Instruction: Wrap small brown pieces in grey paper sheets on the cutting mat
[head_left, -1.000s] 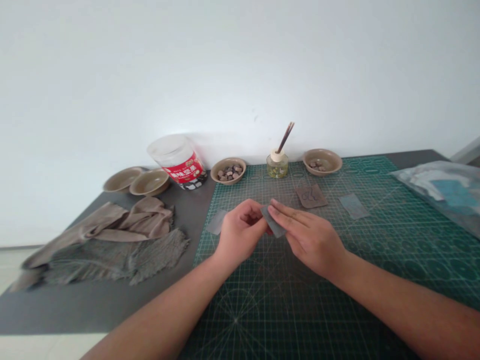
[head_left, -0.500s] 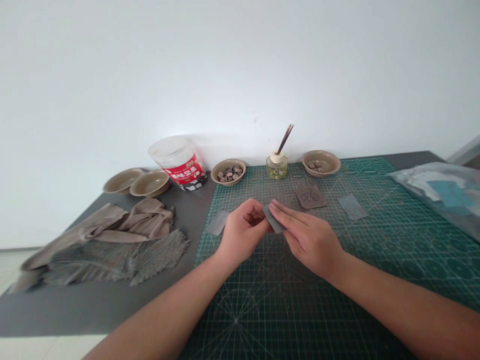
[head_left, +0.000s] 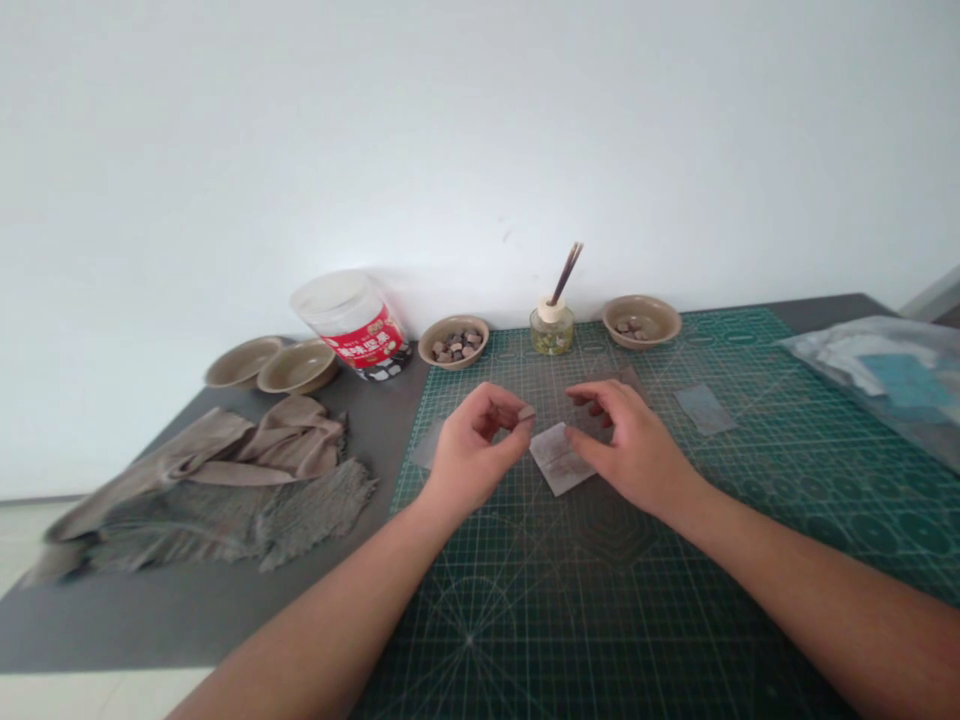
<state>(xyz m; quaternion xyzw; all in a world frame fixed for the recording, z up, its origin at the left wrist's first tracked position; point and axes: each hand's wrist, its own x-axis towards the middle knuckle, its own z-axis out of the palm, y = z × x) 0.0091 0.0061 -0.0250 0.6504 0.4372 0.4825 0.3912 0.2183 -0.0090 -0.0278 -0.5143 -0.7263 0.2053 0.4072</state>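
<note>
My left hand [head_left: 476, 450] was closed in a pinch, holding the small brown piece [head_left: 526, 412] between thumb and fingertips above the green cutting mat [head_left: 525, 620]. My right hand [head_left: 641, 445] was partly open, thumb and curved fingers apart, gripping nothing visible. The grey sheet [head_left: 556, 467] lay on the mat, partly covered by the right hand; thumb contact could not be determined. The bowl of small stones [head_left: 455, 362] stood beyond, between the red-labelled jar [head_left: 369, 338] and the reed diffuser [head_left: 553, 332].
</note>
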